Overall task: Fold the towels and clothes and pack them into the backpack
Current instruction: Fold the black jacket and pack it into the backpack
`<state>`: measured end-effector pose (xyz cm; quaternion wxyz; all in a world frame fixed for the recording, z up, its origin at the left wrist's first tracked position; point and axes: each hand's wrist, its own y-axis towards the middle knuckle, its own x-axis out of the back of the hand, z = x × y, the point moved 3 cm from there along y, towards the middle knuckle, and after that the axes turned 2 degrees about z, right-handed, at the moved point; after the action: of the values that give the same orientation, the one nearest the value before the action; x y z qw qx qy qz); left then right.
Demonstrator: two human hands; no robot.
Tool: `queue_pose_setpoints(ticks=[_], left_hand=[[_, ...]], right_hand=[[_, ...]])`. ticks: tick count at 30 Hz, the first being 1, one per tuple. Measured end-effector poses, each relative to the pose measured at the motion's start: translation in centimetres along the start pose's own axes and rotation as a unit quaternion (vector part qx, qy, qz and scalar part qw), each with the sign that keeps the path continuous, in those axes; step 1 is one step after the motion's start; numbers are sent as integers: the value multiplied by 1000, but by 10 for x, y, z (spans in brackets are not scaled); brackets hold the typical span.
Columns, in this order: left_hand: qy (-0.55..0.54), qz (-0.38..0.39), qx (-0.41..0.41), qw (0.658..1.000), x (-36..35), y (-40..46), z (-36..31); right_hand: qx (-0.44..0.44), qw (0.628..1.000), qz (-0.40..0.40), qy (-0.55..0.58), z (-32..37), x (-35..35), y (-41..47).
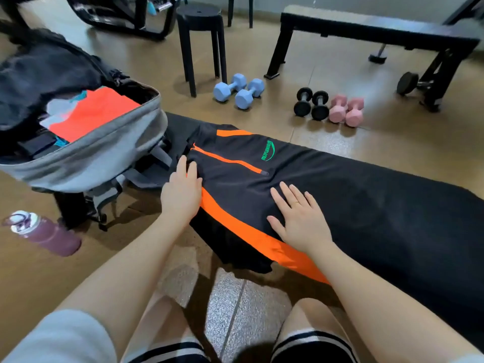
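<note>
A black garment with orange stripes and a green logo (235,174) lies folded on a black padded bench (392,218). My left hand (182,191) rests flat on the garment's left edge, fingers together. My right hand (301,218) presses flat on its near right part, fingers spread. Neither hand grips anything. To the left stands the grey backpack (99,153), unzipped wide, with a folded orange cloth (97,113) and white and teal pieces on top inside.
A purple water bottle (44,231) lies on the floor at the left. Blue dumbbells (238,91), black dumbbells (311,104) and pink dumbbells (345,110) sit on the floor beyond the bench. A black stool (201,38) and a black weight bench (379,32) stand farther back.
</note>
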<state>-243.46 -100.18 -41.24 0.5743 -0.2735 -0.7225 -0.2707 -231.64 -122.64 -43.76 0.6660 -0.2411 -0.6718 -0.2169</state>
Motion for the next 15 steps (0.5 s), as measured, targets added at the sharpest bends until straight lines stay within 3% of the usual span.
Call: queue_pose_setpoints(ticks=[3, 8, 11, 15], left_hand=[[17, 30, -21, 999, 3, 17, 9], [-32, -11, -12, 999, 11, 30, 39], [-135, -27, 10, 990, 10, 29, 59], [-350, -86, -38, 932, 18, -2, 61]], right_hand=[[-6, 1000, 14, -8, 1, 3, 0], [-14, 1000, 25, -12, 2, 3, 2], [-19, 1000, 12, -14, 0, 2, 3], [-17, 1000, 19, -12, 1, 4, 4]])
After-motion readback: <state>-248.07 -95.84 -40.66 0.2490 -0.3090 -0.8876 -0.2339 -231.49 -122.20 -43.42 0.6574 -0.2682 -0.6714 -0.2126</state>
